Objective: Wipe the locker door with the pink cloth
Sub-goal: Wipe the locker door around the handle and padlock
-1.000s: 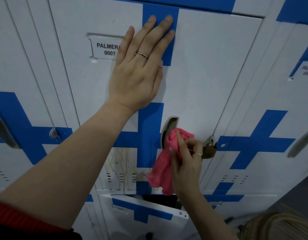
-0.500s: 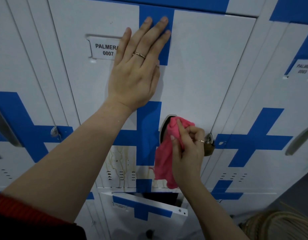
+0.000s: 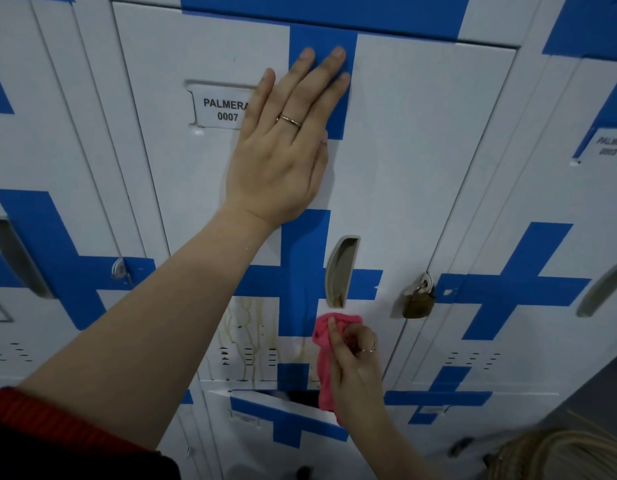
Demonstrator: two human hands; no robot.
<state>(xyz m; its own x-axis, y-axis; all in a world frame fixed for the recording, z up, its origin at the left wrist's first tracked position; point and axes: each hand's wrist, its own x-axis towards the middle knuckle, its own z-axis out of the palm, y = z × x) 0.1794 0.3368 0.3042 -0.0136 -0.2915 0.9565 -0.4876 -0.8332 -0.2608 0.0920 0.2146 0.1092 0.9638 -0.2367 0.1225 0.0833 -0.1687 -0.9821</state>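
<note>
Pink cloth (image 3: 329, 362): soft, light, bunches easily; pinch it at the top wad. Right hand (image 3: 355, 368) clamped on it, at 6 o'clock of handle recess (image 3: 340, 271). Left hand (image 3: 282, 147) flat, fingers extended, bracing locker door (image 3: 421, 150).

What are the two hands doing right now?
Left hand: open, flat on the locker door.
Right hand: closed, holding the pink cloth.

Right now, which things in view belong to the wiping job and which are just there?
In the job:
pink cloth
right hand gripping it
left hand flat on the door
locker door, with brown drip stains

Just there:
padlock
name label
neighbouring lockers
</note>
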